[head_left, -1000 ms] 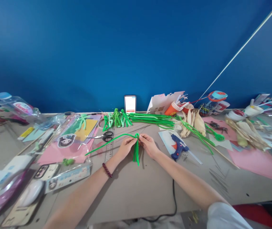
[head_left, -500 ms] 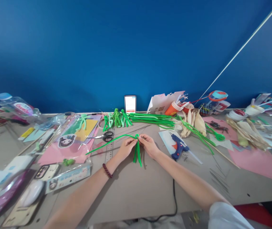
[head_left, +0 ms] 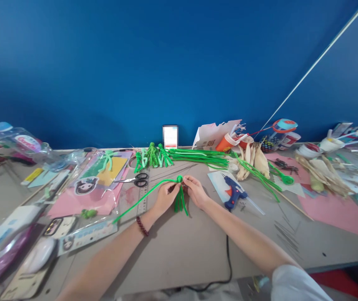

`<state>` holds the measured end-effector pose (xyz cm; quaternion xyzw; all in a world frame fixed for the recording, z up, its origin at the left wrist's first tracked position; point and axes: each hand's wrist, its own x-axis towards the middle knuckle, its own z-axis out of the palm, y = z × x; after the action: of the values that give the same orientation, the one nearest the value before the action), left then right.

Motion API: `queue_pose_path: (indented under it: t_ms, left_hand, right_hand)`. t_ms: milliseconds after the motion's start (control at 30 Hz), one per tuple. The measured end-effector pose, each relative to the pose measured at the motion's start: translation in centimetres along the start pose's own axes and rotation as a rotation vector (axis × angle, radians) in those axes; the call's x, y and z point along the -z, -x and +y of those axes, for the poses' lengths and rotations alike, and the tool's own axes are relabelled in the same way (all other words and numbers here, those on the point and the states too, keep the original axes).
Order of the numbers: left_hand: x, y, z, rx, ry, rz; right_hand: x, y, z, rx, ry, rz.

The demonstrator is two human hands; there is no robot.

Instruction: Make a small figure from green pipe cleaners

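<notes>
Bottle (head_left: 12, 133): script on the label (head_left: 28, 143) is too blurred to be read. Paper (head_left: 215, 133): brown characters, likewise illegible. Green bundle (head_left: 179, 179): fuzzy stems, knotted at top, several ends spread below, one long end trailed left; held over the table (head_left: 179, 251), pinched near the knot by left hand (head_left: 166, 194) and right hand (head_left: 195, 191).

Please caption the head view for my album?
Left hand and right hand hold a green pipe-cleaner bundle between scissors and a blue glue gun.
</notes>
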<state>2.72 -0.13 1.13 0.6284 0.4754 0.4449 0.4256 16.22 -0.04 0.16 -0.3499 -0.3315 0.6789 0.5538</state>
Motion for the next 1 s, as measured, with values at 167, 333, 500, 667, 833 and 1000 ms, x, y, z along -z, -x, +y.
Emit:
queue_pose_path:
  t_ms: [167, 333, 500, 667, 833, 1000]
  left_hand:
    - [0.3, 0.7, 0.6, -0.041, -0.054, 0.002]
    - [1.0, 0.5, 1.1, -0.132, 0.015, 0.036]
    - [1.4, -0.2, 1.8, 0.058, 0.231, 0.075]
    - [1.5, -0.6, 2.2, 0.120, 0.281, 0.061]
    - [1.3, -0.9, 1.3, 0.182, 0.370, 0.047]
    - [1.1, -0.9, 0.7, 0.168, 0.545, -0.039]
  right_hand:
    - [0.1, -0.1, 0.1, 0.003, -0.015, 0.010]
    - [0.1, -0.2, 0.1, -0.013, 0.001, 0.033]
    - [0.1, -0.1, 0.1, -0.004, 0.005, 0.016]
    - [0.0, 0.0, 0.1, 0.006, 0.020, -0.010]
    - [-0.2, 0.1, 0.0, 0.004, 0.023, 0.029]
    - [-0.4, 0.0, -0.3, 0.094, 0.168, 0.076]
